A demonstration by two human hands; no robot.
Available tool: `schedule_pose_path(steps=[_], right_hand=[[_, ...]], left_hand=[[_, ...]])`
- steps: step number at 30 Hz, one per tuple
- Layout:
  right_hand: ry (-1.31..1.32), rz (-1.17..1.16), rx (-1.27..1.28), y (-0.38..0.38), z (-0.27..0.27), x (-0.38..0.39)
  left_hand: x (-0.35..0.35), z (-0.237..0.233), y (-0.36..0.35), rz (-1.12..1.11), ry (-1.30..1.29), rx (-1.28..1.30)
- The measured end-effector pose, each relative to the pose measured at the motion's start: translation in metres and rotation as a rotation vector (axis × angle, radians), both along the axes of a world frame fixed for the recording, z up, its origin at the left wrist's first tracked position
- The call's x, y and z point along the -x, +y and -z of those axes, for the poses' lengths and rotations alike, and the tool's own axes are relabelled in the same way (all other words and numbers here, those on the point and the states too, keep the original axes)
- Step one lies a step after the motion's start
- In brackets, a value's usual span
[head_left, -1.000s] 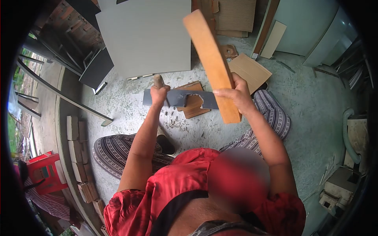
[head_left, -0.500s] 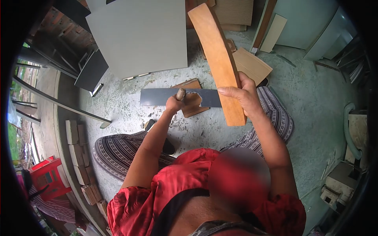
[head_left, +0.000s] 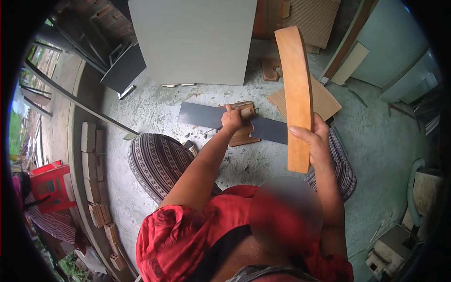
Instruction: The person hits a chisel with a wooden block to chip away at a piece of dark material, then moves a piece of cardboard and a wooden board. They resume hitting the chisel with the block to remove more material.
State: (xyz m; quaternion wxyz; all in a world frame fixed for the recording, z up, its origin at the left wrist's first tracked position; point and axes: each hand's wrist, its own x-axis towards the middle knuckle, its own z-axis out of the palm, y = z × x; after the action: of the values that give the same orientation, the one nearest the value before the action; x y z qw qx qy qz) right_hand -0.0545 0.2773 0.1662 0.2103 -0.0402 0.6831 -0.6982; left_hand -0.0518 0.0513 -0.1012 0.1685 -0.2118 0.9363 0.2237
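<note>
gripping curved slat (head_left: 297,94) upright in right hand (head_left: 315,141), left hand (head_left: 231,120) clenched on tool handle (head_left: 246,112) over grey strip (head_left: 199,115)

Two hands, the left hand (head_left: 231,120) and right hand (head_left: 314,138); one curved wooden plank (head_left: 297,84); one wooden-handled tool (head_left: 247,112); one dark grey strip (head_left: 199,115); beyond the strip, one pale panel (head_left: 195,37).

Curved orange-brown wood slat (head_left: 298,94): long, smooth, rounded top end, gripped near its lower end, approx upright w/ slight bow, right of centre. Tool (head_left: 246,112): only pale wooden handle shows, mid-frame, gripped, just above dark grey strip (head_left: 202,115). Strip lies flat on floor, slanting down to the right.
</note>
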Motion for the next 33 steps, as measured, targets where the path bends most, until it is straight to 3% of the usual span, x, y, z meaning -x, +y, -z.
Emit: schedule_pose_path(steps=[8, 13, 20, 22, 23, 27, 29, 33], right_hand=[[-0.012, -0.010, 0.012, -0.004, -0.001, 0.000], [-0.009, 0.000, 0.020, -0.007, 0.000, -0.002], [0.015, -0.015, 0.008, -0.010, 0.005, 0.001], [0.019, -0.006, -0.002, -0.010, 0.005, 0.004], [0.024, -0.011, -0.011, -0.009, 0.005, 0.004], [0.046, 0.009, 0.017, -0.010, -0.002, 0.001], [0.142, 0.031, 0.084, -0.010, -0.007, -0.001], [0.273, 0.029, 0.080, -0.012, -0.016, -0.001]], left_hand=[[0.003, -0.002, 0.000, 0.050, 0.058, 0.013], [-0.003, 0.014, -0.001, 0.207, 0.141, 0.109], [0.001, 0.017, -0.001, 0.352, 0.202, 0.016], [0.008, -0.011, -0.008, 0.293, 0.073, -0.183], [0.011, 0.003, -0.016, 0.199, 0.183, -0.312], [0.029, -0.021, -0.043, -0.110, 0.309, -0.624], [0.024, -0.066, -0.045, -0.239, 0.308, -0.818], [0.008, -0.085, -0.052, -0.307, 0.319, -0.922]])
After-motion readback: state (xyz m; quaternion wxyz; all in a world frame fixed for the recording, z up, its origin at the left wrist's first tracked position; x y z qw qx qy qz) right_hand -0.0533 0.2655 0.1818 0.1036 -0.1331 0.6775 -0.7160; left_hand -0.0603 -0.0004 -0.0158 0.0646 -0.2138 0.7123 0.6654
